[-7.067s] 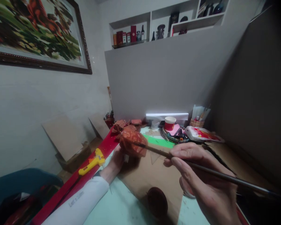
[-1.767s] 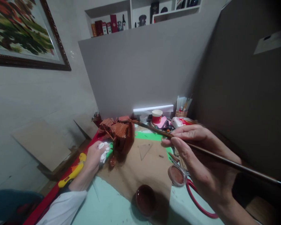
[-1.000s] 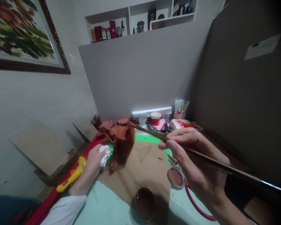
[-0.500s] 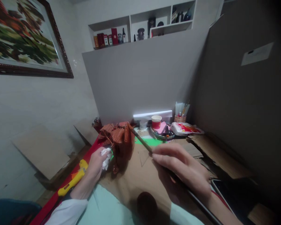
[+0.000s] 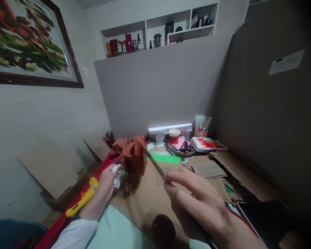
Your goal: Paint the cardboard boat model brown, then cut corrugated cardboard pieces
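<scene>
A reddish-brown sculpture [image 5: 136,162] with ridged, sheet-like pieces stands on brown cardboard [image 5: 147,200]. In my right hand [image 5: 197,200] is a long dark-handled paintbrush [image 5: 155,164], gripped between thumb and fingers. Its tip meets the upper right side of the sculpture. My left hand [image 5: 106,181] pinches a crumpled white tissue [image 5: 117,175] against the sculpture's lower left side, where a bit of green also shows. Close to me sits a round dark bowl [image 5: 164,230] that looks filled with dark brown liquid.
A yellow-handled tool [image 5: 84,200] lies beside my left forearm. Behind are a red and white paper cup [image 5: 174,137] on a cluttered round tray [image 5: 182,152], a paint-smeared white packet [image 5: 208,144] and a brush holder [image 5: 201,132]. Cardboard pieces [image 5: 243,174] and a dark tablet-like device [image 5: 261,221] lie right.
The brush tip has shifted slightly down along the sculpture's right side. My right hand has moved a little left and lower. The left hand keeps its hold on the tissue.
</scene>
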`<move>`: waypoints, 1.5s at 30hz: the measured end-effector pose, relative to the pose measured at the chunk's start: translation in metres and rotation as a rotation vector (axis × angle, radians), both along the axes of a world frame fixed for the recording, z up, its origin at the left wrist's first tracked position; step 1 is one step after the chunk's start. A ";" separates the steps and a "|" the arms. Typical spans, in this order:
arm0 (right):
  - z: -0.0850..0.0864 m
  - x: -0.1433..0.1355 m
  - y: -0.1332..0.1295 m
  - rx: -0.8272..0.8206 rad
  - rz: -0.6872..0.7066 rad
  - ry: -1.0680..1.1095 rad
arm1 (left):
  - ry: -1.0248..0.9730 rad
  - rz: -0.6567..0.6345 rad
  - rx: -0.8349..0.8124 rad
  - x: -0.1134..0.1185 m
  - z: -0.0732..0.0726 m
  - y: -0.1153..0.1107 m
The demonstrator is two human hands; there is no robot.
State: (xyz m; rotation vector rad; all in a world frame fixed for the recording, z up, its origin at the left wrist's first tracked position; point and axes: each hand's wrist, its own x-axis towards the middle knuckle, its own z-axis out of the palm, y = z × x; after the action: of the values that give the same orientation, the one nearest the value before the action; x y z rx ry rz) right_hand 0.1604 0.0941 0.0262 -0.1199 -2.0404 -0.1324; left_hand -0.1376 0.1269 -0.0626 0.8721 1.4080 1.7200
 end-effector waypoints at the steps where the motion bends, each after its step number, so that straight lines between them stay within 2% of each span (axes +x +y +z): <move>1: 0.001 0.001 -0.003 0.017 -0.016 0.024 | -0.001 0.001 0.000 0.000 0.000 0.000; 6: 0.003 0.003 -0.013 0.037 -0.085 0.006 | -0.008 0.010 -0.004 0.002 0.000 -0.001; 12: -0.004 -0.005 -0.006 0.027 0.011 -0.030 | -0.022 0.015 -0.010 0.005 0.001 -0.003; 18: -0.007 -0.006 -0.005 0.063 -0.014 -0.066 | -0.033 -0.013 -0.015 0.000 -0.003 0.000; 25: -0.003 -0.010 -0.014 0.002 -0.054 -0.096 | -0.005 -0.026 -0.023 -0.008 -0.009 0.002; 31: 0.004 -0.002 -0.017 0.063 -0.061 0.038 | 0.002 0.008 -0.015 -0.002 -0.009 0.002; 34: 0.006 0.002 -0.015 -0.005 -0.098 0.028 | 0.007 0.007 -0.006 0.002 -0.008 0.002; 41: 0.004 -0.002 -0.011 -0.081 0.034 -0.007 | 0.032 0.002 0.017 0.001 -0.010 0.004; 45: 0.001 -0.005 -0.010 -0.051 0.030 -0.047 | 0.049 0.014 0.010 -0.007 -0.017 0.008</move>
State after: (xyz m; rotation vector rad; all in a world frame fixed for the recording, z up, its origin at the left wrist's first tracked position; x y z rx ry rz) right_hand 0.1556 0.0838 0.0270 -0.1187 -2.0924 -0.0642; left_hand -0.1442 0.1353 -0.0795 0.9170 1.4420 1.7278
